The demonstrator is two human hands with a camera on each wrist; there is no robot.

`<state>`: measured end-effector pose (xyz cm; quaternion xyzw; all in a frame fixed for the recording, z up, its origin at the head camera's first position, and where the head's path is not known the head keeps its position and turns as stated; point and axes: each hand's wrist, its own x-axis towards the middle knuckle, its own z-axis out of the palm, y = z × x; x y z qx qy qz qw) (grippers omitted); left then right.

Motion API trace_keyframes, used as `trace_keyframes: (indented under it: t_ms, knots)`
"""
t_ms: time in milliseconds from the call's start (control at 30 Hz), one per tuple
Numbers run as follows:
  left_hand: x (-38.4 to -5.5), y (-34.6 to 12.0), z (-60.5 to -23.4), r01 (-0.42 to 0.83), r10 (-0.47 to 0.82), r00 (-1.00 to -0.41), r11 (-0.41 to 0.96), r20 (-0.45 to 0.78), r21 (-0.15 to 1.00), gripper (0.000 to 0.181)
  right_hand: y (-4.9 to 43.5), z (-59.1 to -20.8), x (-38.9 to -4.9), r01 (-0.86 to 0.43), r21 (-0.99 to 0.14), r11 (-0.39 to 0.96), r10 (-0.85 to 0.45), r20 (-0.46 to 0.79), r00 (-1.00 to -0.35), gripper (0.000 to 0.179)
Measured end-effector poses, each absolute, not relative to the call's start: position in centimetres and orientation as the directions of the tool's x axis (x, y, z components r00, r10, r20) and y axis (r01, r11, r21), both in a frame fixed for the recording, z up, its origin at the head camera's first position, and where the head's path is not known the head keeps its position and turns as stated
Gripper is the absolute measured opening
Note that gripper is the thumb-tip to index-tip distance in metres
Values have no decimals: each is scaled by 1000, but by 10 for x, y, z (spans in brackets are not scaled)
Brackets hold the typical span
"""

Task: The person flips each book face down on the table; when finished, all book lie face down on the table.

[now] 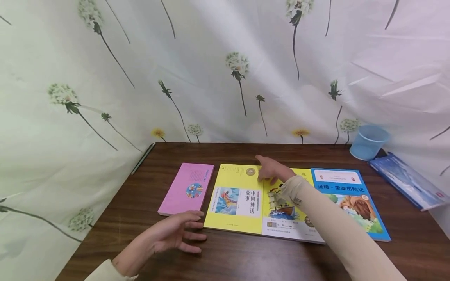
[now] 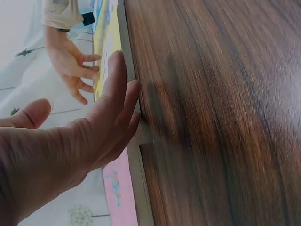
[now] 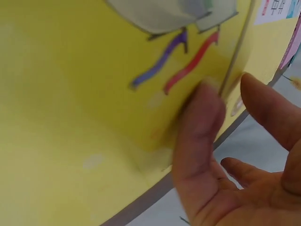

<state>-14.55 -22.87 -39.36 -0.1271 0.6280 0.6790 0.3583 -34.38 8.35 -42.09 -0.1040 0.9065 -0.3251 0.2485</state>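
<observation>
My right hand (image 1: 275,168) is over the top edges of two yellow books lying side by side: one with a red picture panel (image 1: 240,179), the other with a sailing ship (image 1: 279,212). In the right wrist view, its fingers (image 3: 197,141) are slightly bent near the seam between the covers; whether a fingertip touches is unclear. My left hand (image 1: 179,232) hovers, fingers spread and holding nothing, near the lower edge of a pink book (image 1: 186,189) and the first yellow book's lower left corner. A blue book (image 1: 339,183) lies right of the ship book, partly behind the right sleeve.
Toward the back right of the dark wooden table (image 1: 225,253) stands a light blue cup (image 1: 369,144). Beside it a blue and white book (image 1: 408,181) lies at a slant. A dandelion-print sheet (image 1: 211,78) hangs behind, and a thin dark strip (image 1: 142,159) lies along the left edge.
</observation>
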Motion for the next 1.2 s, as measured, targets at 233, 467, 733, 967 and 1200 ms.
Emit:
trace_keyframes:
  t_ms: [233, 467, 733, 967, 1200]
  knots:
    - [-144, -227, -396, -671, 329, -711, -55, -621, 739, 61, 84, -425, -345, 1, -674, 739, -341, -375, -862, 93]
    - [-142, -220, -404, -662, 264, -745, -180, -612, 728, 38, 80, -423, -344, 33, -670, 742, -313, -389, -866, 92]
    - [-143, -209, -407, -633, 129, -774, -208, -620, 746, 41, 82, -425, -343, 42, -680, 732, -306, -382, -872, 93]
    - [-146, -206, -406, -571, 100, -819, -40, -565, 820, 56, 81, -425, -342, 41, -681, 731, -300, -375, -877, 93]
    - [-148, -206, -406, -558, 116, -824, -1, -554, 830, 53, 81, -426, -341, 54, -695, 717, -309, -386, -869, 93]
